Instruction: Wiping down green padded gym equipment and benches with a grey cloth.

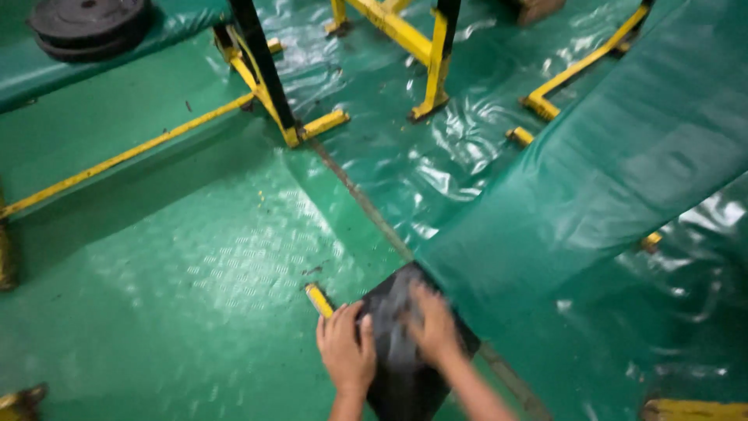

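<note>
Both my hands press on a dark grey, crumpled sheet end (393, 355) at the bottom centre of the head view. My left hand (345, 349) lies flat on its left edge, fingers together. My right hand (432, 326) rests on its top, fingers spread and blurred. The dark piece joins a wide green sheet (592, 171) that stretches up to the right. A short yellow bar end (318, 300) sits on the floor just left of my left hand.
Green textured floor (179, 273) spreads to the left. Yellow and black metal frames (265, 78) stand at the top, with long yellow rails. Dark round weight plates (86, 23) lie top left. Shiny green plastic film (405, 148) covers the middle floor.
</note>
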